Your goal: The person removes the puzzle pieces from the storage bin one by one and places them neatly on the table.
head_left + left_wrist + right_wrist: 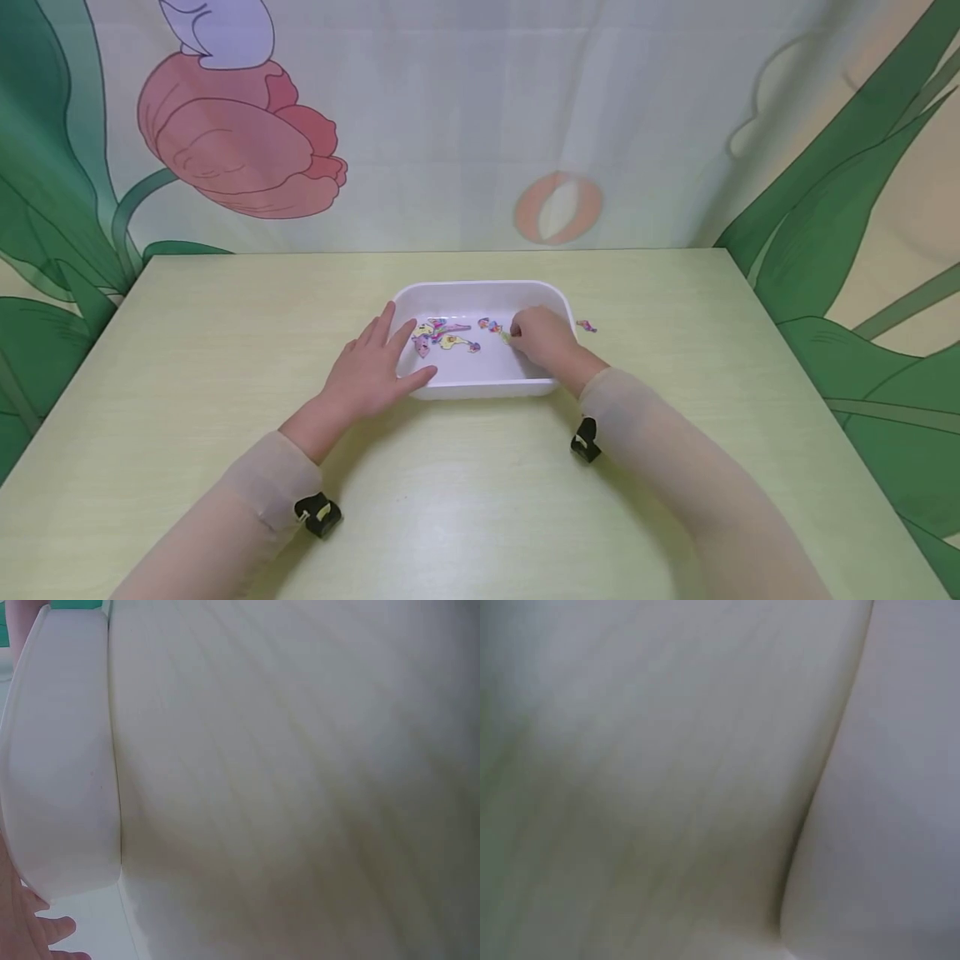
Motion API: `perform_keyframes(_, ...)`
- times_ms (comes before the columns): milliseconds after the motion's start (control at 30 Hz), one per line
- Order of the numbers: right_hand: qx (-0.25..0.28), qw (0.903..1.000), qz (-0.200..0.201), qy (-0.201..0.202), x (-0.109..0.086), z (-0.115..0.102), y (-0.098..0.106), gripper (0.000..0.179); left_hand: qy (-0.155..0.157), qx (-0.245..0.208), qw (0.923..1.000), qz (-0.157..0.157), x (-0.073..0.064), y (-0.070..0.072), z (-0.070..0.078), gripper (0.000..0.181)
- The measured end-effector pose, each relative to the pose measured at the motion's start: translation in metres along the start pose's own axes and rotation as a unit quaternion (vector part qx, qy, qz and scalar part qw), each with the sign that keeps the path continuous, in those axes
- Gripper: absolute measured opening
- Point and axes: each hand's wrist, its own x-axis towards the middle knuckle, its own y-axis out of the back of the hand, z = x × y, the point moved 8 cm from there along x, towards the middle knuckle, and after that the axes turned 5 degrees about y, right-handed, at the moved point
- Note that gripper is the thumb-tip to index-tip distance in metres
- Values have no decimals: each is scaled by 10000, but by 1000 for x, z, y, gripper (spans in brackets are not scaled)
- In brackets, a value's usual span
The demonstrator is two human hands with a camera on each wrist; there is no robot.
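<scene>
A white plastic tray [480, 388] stands on the table, with several small, flat, colourful cut-out pieces [452, 342] lying on its floor, mostly in the left half. My left hand [367, 367] rests at the tray's left end, fingers spread and thumb across the near corner. In the left wrist view, fingertips [56, 928] show beyond the tray wall [64, 757]. Inside the right half, my right hand [546, 337] has its fingers curled and pinches at a small yellow-green piece [505, 337], mostly hidden by the fingers. Only the tray's outer wall [885, 825] and tabletop show in the right wrist view.
One small pink-and-purple piece [587, 326] lies on the table just right of the tray. The pale wooden table [450, 500] ends at a back edge against a printed curtain [450, 125]. A black wrist camera sits under each sleeve.
</scene>
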Motion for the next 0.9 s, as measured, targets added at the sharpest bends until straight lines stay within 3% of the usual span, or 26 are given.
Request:
perform_keyframes(200, 1080, 9933, -193, 363, 5, -3, -6, 17, -33, -36, 10000, 38, 1, 1, 0, 83)
perform_keyframes(333, 1460, 9869, -424, 541, 5, -6, -10, 25, -60, -100, 9999, 79, 1, 1, 0, 82)
perform_keyframes(467, 1396, 9870, -573, 561, 5, -6, -12, 33, -118, -155, 9997, 125, 1, 1, 1, 82)
perform_keyframes(567, 1333, 9873, -586, 628, 6, -7, -11, 28, -154, -175, 9996, 157, 1, 1, 2, 81)
perform_keyframes(800, 669, 9895, -369, 1226, 6, -18, -9, 16, -163, -244, 9994, 197, 2, 1, 2, 80)
perform_keyframes(900, 540, 9893, -380, 1301, 6, -22, -10, 15, -154, -252, 9995, 147, 1, 0, 2, 80)
